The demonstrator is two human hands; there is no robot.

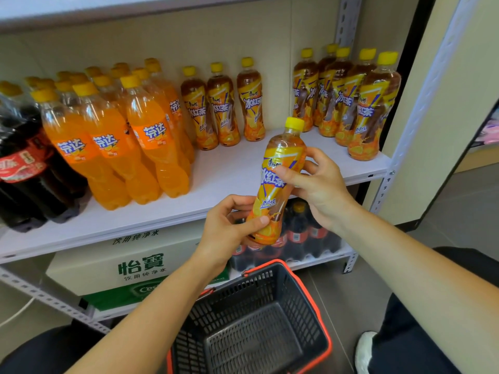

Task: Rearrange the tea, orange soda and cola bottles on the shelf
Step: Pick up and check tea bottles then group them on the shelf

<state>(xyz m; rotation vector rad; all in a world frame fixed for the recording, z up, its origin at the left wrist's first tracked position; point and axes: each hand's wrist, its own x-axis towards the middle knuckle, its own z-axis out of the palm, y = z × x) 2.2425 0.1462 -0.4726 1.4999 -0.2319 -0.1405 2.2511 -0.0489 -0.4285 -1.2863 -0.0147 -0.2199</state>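
The shelf looks mid-sort: bare board lies between two tea groups. The basket sits at bottom centre. Orange soda, centre left: three in front, with more behind, too crowded to count. Cola, left edge: cut by the frame, no sure count. Tea: five at upper right, three in the centre row. The ninth tea bottle hangs tilted mid-frame, before the shelf edge; your left hand wraps its base and your right hand grips its label. Next, I judge, you stand it upright in that gap, label outward.
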